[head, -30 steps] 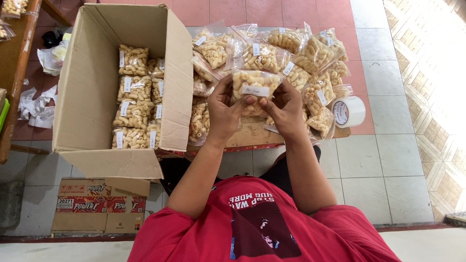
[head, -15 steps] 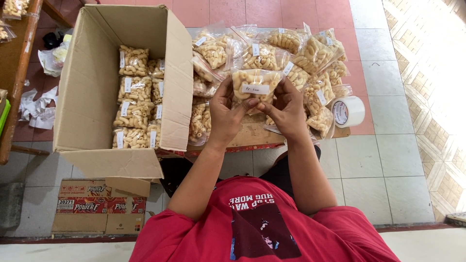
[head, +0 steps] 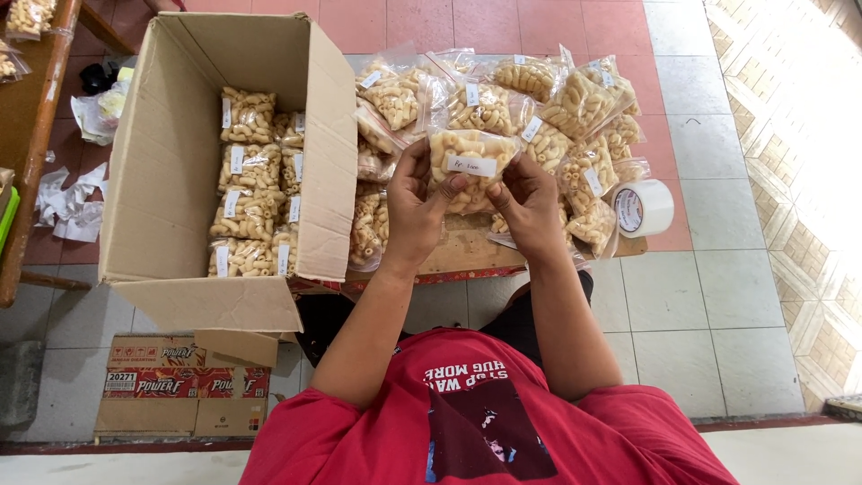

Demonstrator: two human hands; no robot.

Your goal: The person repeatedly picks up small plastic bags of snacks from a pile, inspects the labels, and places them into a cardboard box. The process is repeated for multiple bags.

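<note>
Both the left hand [head: 415, 208] and the right hand [head: 528, 205] pinch a clear snack bag [head: 470, 160] between them, raised just above the pile of bags [head: 548, 99], right of the open cardboard box [head: 171, 162].

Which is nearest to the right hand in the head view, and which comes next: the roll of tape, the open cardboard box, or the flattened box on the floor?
From the right hand, nearest first:
1. Roll of tape, just to its right, at the board's edge.
2. Open cardboard box, off to the left, past the left hand.
3. Flattened box, on the floor at lower left.
</note>
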